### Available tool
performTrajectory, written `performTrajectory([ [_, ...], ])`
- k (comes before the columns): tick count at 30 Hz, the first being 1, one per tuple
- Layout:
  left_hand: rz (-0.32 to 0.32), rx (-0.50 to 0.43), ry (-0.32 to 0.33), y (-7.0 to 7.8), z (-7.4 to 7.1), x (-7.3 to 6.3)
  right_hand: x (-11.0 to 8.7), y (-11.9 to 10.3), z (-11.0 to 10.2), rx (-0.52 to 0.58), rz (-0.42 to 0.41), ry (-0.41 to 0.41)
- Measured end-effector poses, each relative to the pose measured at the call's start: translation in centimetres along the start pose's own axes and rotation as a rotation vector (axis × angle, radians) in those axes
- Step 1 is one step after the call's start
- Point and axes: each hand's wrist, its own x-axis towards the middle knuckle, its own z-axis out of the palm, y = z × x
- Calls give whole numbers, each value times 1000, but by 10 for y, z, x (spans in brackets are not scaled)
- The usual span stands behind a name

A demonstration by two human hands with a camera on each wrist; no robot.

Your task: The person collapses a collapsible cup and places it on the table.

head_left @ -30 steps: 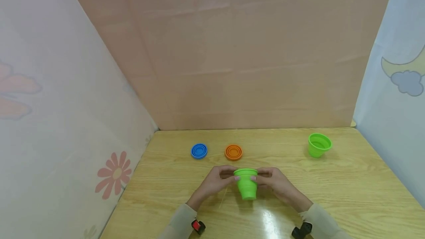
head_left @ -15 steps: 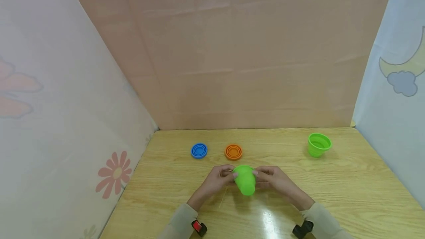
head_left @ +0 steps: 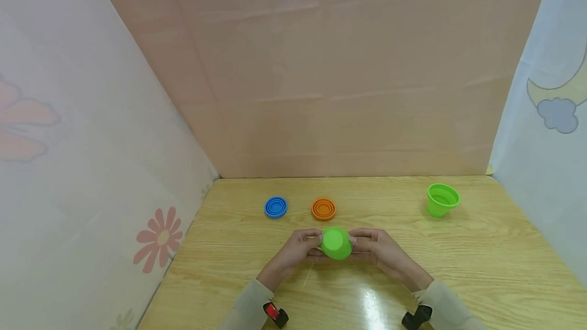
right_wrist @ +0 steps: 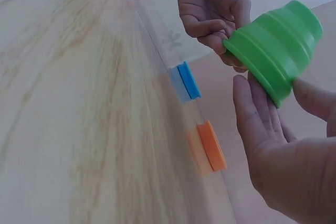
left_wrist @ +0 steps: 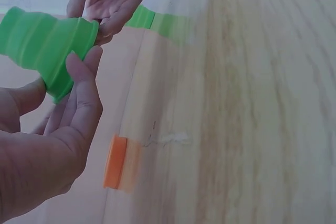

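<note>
Both hands hold an extended green collapsible cup (head_left: 336, 242) above the table, near the middle of the head view. Its base tips up toward the head camera, so the opening is hidden there. My left hand (head_left: 295, 252) grips the rim from the left, thumb on the outer wall. On the opposite side, my right hand (head_left: 389, 254) pinches the rim the same way. The stepped rings of the cup's wall (right_wrist: 278, 45) show clearly in the right wrist view, and the left wrist view shows left fingertips (left_wrist: 79, 66) at the rim.
Behind the hands, a flattened blue collapsible cup (head_left: 275, 208) and a flattened orange one (head_left: 323, 210) lie on the wooden table (head_left: 220, 269). A second green cup (head_left: 442, 200) stands extended at the back right. A brown panel (head_left: 321, 90) closes off the back.
The held green cup has tipped, its base swinging up toward the head camera, from nearly upright to end-on. Both hands keep their hold at the rim and hardly shift.
</note>
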Motion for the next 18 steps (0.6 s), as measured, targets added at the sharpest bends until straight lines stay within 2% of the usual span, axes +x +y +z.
performTrajectory([
  [10, -80, -110, 17, -6, 4, 4, 4, 3, 2, 138, 28, -1],
  [18, -57, -132, -19, -1, 6, 6, 5, 3, 0, 154, 38, 30],
])
